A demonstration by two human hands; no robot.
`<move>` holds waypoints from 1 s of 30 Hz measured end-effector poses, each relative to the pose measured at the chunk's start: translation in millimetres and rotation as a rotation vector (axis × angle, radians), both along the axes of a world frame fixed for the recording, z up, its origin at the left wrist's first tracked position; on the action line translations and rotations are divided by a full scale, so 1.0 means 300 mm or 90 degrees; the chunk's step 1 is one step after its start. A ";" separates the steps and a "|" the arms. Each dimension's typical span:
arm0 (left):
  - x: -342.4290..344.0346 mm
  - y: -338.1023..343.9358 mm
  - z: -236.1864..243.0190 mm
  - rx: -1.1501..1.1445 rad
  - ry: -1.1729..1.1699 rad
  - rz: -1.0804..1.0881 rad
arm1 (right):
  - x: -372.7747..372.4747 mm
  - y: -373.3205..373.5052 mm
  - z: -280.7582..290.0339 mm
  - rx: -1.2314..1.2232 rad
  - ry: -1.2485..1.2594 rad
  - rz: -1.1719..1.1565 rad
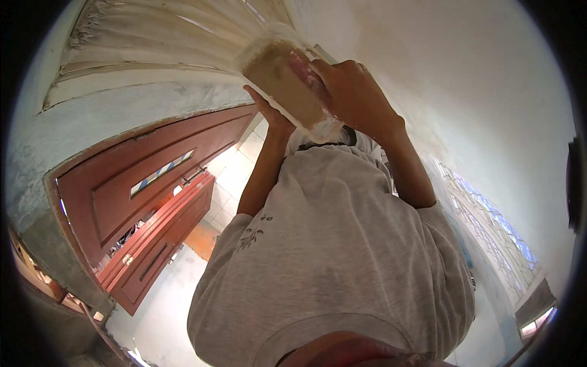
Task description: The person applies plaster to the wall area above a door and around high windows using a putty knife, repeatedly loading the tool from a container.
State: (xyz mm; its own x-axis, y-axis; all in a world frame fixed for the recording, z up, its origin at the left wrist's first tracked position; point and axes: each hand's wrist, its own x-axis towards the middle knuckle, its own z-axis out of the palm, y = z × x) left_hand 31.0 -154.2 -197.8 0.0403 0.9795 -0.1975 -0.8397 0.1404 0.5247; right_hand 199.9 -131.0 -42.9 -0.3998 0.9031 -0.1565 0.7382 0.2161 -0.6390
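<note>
A shallow rectangular tray [278,82], brown across its flat middle and whitish and crusted at the rim, is held tilted in front of my chest. My left hand [276,119] supports it from beneath at the lower left edge. Its thumb stretches along that side, while its other fingers are hidden behind the tray. My right hand [353,95] bends over the opposite edge, its fingers closed round a pinkish-red piece [304,70] smeared with white. I cannot make out that piece's exact kind. White specks dot the right knuckles.
A pale, patchily coated wall [477,79] rises close on the right, with a lattice window [489,226] lower down. To the left are reddish-brown panelled doors [110,202]. Draped beige cloth [159,37] spans the upper left. Light floor tiles [235,171] show beside my left arm.
</note>
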 end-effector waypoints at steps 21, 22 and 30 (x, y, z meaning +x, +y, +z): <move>0.111 -0.005 -0.005 -0.031 0.000 -0.034 | 0.198 -0.129 -0.008 0.167 0.121 -0.103; 0.110 -0.009 -0.007 -0.042 0.021 -0.040 | 0.197 -0.137 -0.008 0.160 0.102 -0.106; 0.095 0.039 -0.018 -0.042 0.036 -0.072 | 0.177 -0.178 -0.005 0.141 0.063 -0.166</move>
State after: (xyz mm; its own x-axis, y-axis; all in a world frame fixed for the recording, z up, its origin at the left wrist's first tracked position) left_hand 59.4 -142.6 -203.1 0.1372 0.9541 -0.2662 -0.7857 0.2685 0.5573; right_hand 253.0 -184.3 -44.4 -0.1554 0.9843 0.0833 0.7236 0.1708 -0.6688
